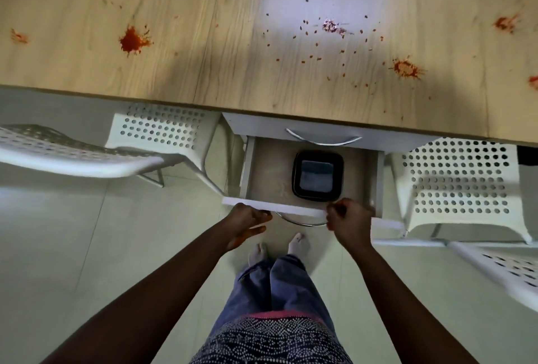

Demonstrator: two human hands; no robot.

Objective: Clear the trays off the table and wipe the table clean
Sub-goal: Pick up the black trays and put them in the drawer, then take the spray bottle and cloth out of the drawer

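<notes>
Just beyond both hands (300, 222): trays (318, 178).

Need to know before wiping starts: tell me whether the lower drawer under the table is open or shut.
Open. The lower drawer is pulled out, black trays visible inside; both hands, left hand and right hand, are at its front edge.

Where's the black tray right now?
Head view, centre: the black tray lies inside the open drawer under the table edge, just beyond the right hand.

Drawer (263, 171) open, room left of black trays (318, 178); chairs (454, 183) flank both sides.
</notes>
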